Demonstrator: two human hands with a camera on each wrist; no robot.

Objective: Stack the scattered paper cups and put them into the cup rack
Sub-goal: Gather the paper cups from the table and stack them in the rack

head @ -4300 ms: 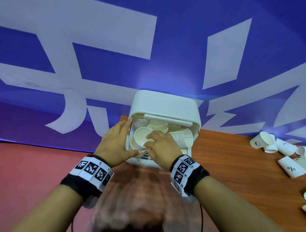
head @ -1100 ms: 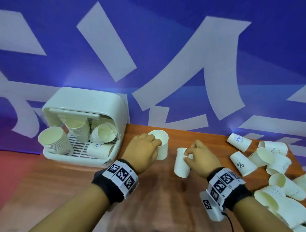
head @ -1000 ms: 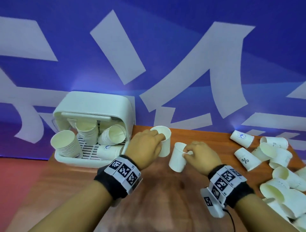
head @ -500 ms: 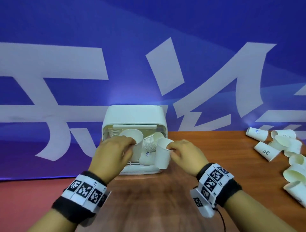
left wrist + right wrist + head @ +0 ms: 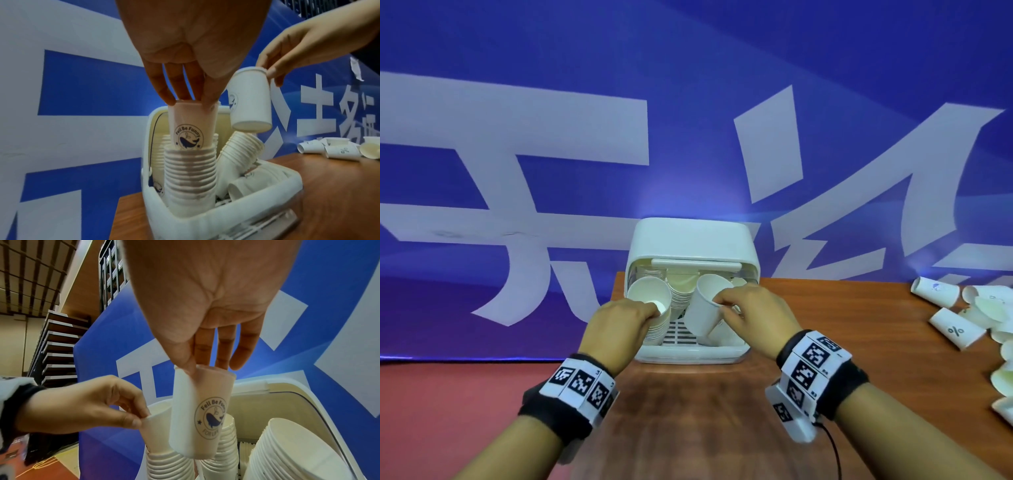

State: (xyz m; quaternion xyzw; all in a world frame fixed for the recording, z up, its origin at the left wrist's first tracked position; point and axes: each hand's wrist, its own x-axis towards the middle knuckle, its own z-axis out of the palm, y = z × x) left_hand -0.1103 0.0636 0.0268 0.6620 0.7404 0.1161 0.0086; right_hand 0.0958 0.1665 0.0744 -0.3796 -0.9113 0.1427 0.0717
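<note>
The white cup rack [image 5: 693, 236] stands at the table's far edge with several cup stacks inside. My left hand [image 5: 654, 308] pinches the rim of a paper cup [image 5: 189, 125] whose base sits partly inside the top of the left stack [image 5: 190, 175]. My right hand [image 5: 719, 303] pinches the rim of a second paper cup [image 5: 702, 315] and holds it in the air, tilted, over the middle of the rack. In the right wrist view that cup [image 5: 201, 415] hangs just above another stack [image 5: 224, 443], apart from it.
Several loose paper cups [image 5: 955, 330] lie scattered on the wooden table [image 5: 825, 342] at the far right. A leaning stack [image 5: 287, 451] and a lying cup [image 5: 242, 188] fill the rack's right side. A blue banner wall stands right behind the rack.
Both hands carried their cups from the middle of the table left to the rack. The left cup has gone down into the left stack; the right cup now hovers over the rack.
</note>
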